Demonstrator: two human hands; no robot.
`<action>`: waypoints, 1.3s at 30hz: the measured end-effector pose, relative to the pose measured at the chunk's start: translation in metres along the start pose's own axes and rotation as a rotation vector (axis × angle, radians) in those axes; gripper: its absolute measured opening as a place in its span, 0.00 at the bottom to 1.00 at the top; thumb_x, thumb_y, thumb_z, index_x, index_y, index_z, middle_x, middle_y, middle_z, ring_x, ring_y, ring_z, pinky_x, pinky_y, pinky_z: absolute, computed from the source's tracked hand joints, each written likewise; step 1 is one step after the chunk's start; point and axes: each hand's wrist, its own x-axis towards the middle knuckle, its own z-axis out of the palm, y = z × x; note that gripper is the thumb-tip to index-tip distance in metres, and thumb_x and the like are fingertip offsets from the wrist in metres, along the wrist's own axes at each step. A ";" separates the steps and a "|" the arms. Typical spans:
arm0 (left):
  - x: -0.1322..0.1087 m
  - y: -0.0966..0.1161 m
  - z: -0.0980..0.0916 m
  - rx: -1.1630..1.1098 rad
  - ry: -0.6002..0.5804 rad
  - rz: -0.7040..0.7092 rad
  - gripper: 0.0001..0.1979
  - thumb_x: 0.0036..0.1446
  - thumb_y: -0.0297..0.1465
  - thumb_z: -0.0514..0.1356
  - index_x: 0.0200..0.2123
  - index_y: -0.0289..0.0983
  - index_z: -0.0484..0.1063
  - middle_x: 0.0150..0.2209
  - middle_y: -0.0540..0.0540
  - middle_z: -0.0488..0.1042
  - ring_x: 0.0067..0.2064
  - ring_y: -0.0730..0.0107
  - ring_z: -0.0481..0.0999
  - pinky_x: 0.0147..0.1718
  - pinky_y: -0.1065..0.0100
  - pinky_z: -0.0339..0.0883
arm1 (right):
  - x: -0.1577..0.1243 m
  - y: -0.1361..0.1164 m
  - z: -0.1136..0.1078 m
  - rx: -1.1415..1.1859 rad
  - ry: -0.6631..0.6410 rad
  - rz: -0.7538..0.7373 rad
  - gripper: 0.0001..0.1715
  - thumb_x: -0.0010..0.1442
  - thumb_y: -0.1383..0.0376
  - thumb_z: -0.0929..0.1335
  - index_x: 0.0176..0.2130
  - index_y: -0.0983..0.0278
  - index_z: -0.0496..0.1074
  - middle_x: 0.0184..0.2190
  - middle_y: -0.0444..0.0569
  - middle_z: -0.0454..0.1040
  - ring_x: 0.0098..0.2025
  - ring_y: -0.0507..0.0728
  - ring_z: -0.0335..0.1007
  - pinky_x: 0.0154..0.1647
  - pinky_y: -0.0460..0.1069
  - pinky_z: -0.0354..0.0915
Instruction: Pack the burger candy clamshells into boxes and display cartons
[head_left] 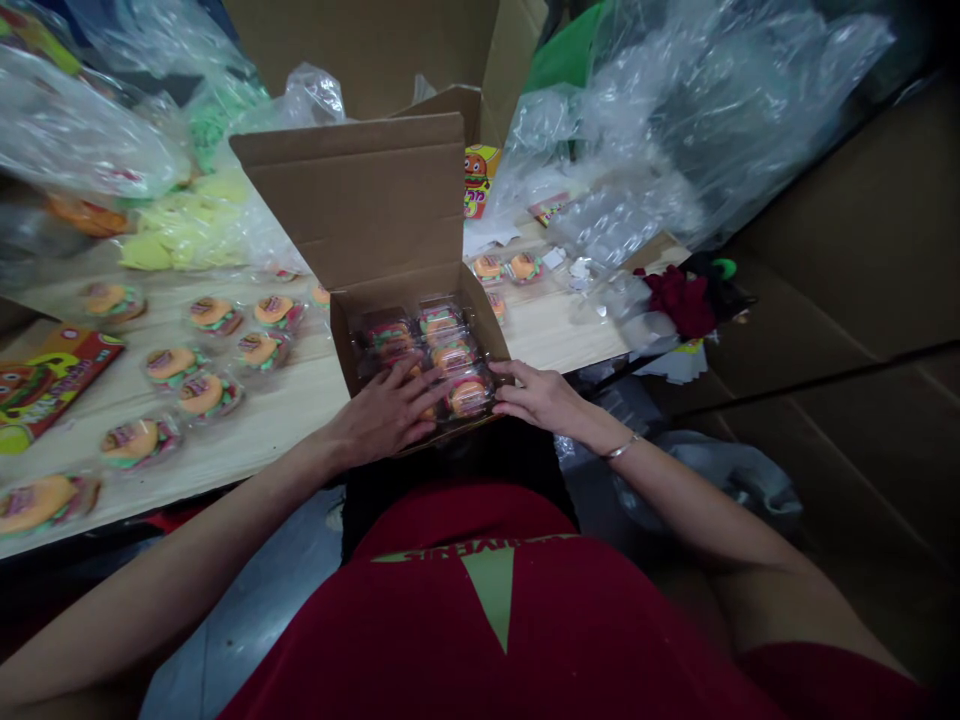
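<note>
An open cardboard box (416,425) stands at the table's front edge with its lid raised at the back. Inside lie several toy burgers in clear plastic shells (452,355), set in two rows. My left hand (382,408) is spread flat over the left row, its fingers apart and touching the shells. At the right side wall of the box, my right hand (536,397) has its fingers stretched out over the rim beside the nearest right shell. The left palm hides part of the left row.
More packed toy burgers (201,393) are scattered across the wooden table (247,440) on the left. A printed burger carton (52,380) lies at the far left. Yellow pieces (180,230) and clear plastic bags (675,110) are piled behind. A dark red cloth item (681,300) sits at the right end.
</note>
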 end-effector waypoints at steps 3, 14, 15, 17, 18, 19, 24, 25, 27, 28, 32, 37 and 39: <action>-0.004 0.006 0.005 0.052 0.019 -0.017 0.34 0.65 0.43 0.52 0.70 0.41 0.48 0.71 0.41 0.48 0.72 0.45 0.35 0.65 0.46 0.44 | -0.006 0.005 0.002 -0.047 0.027 -0.098 0.12 0.68 0.65 0.63 0.42 0.65 0.75 0.58 0.62 0.67 0.57 0.62 0.68 0.52 0.59 0.71; -0.004 0.010 0.001 0.004 0.022 -0.062 0.33 0.66 0.49 0.46 0.69 0.41 0.50 0.70 0.42 0.51 0.72 0.45 0.40 0.64 0.47 0.48 | -0.004 -0.004 0.015 -0.101 0.118 -0.093 0.16 0.64 0.69 0.63 0.50 0.65 0.73 0.56 0.64 0.68 0.57 0.65 0.65 0.51 0.62 0.67; -0.004 0.011 0.002 0.015 0.048 -0.076 0.31 0.67 0.48 0.45 0.68 0.41 0.53 0.69 0.43 0.53 0.71 0.45 0.41 0.64 0.47 0.50 | -0.004 -0.005 0.013 -0.073 0.110 -0.090 0.15 0.64 0.68 0.64 0.49 0.64 0.74 0.56 0.64 0.68 0.57 0.65 0.65 0.52 0.62 0.66; -0.003 0.012 0.007 0.043 0.117 -0.083 0.30 0.67 0.47 0.47 0.67 0.41 0.56 0.69 0.43 0.56 0.71 0.45 0.43 0.63 0.48 0.53 | 0.000 -0.001 0.007 0.060 0.122 -0.082 0.13 0.64 0.65 0.65 0.48 0.63 0.74 0.55 0.61 0.68 0.56 0.63 0.66 0.52 0.61 0.66; -0.003 0.012 0.010 0.056 0.150 -0.074 0.30 0.66 0.47 0.48 0.67 0.42 0.56 0.68 0.44 0.56 0.71 0.46 0.43 0.63 0.48 0.54 | 0.005 0.005 0.004 0.144 0.149 -0.060 0.13 0.65 0.63 0.65 0.47 0.63 0.74 0.53 0.59 0.70 0.54 0.62 0.68 0.52 0.59 0.67; -0.003 0.011 0.012 0.069 0.178 -0.061 0.30 0.66 0.47 0.49 0.67 0.42 0.56 0.69 0.44 0.56 0.71 0.46 0.44 0.63 0.48 0.55 | 0.012 0.014 0.001 0.207 0.190 -0.003 0.13 0.66 0.61 0.64 0.46 0.63 0.74 0.50 0.58 0.72 0.52 0.60 0.70 0.51 0.56 0.68; -0.005 0.008 0.018 0.162 0.252 -0.026 0.30 0.65 0.46 0.52 0.67 0.43 0.56 0.68 0.45 0.56 0.70 0.46 0.47 0.60 0.49 0.60 | 0.080 0.108 -0.019 -0.068 0.172 0.603 0.23 0.70 0.66 0.52 0.51 0.69 0.70 0.47 0.58 0.73 0.51 0.59 0.70 0.51 0.53 0.67; -0.005 0.007 0.018 0.182 0.263 -0.026 0.30 0.64 0.46 0.52 0.67 0.43 0.56 0.68 0.46 0.56 0.70 0.46 0.48 0.60 0.50 0.60 | 0.096 0.132 -0.023 -0.101 0.138 0.633 0.23 0.68 0.68 0.54 0.55 0.70 0.68 0.51 0.60 0.71 0.55 0.60 0.67 0.55 0.55 0.65; -0.006 0.007 0.018 0.216 0.281 -0.023 0.31 0.64 0.47 0.52 0.67 0.43 0.56 0.68 0.46 0.56 0.70 0.47 0.48 0.60 0.51 0.61 | 0.123 0.174 -0.029 -0.117 0.031 0.632 0.25 0.62 0.69 0.63 0.58 0.69 0.67 0.55 0.61 0.69 0.59 0.64 0.63 0.58 0.56 0.62; -0.006 0.008 0.017 0.229 0.286 -0.019 0.31 0.64 0.47 0.52 0.67 0.43 0.57 0.68 0.47 0.56 0.70 0.48 0.49 0.60 0.52 0.61 | 0.133 0.192 -0.031 -0.115 -0.039 0.622 0.28 0.57 0.68 0.68 0.58 0.68 0.68 0.56 0.61 0.69 0.59 0.66 0.63 0.58 0.57 0.62; -0.007 0.009 0.013 0.250 0.269 -0.003 0.30 0.65 0.47 0.51 0.66 0.41 0.58 0.69 0.46 0.56 0.70 0.47 0.49 0.60 0.52 0.61 | 0.157 0.234 -0.031 -0.123 -0.295 0.561 0.45 0.36 0.67 0.78 0.55 0.67 0.71 0.53 0.62 0.71 0.55 0.72 0.67 0.54 0.59 0.65; -0.008 0.009 0.011 0.177 0.190 -0.034 0.32 0.65 0.47 0.51 0.67 0.41 0.54 0.70 0.45 0.52 0.70 0.45 0.47 0.59 0.49 0.62 | 0.155 0.247 -0.027 -0.174 -0.391 0.448 0.44 0.38 0.58 0.79 0.54 0.67 0.71 0.53 0.62 0.69 0.55 0.73 0.65 0.54 0.59 0.64; -0.008 0.010 0.010 0.138 0.158 -0.046 0.32 0.65 0.47 0.52 0.67 0.42 0.54 0.70 0.46 0.52 0.71 0.45 0.46 0.61 0.49 0.60 | 0.148 0.246 -0.026 -0.188 -0.395 0.444 0.39 0.42 0.54 0.77 0.51 0.68 0.72 0.50 0.61 0.71 0.52 0.71 0.67 0.52 0.58 0.64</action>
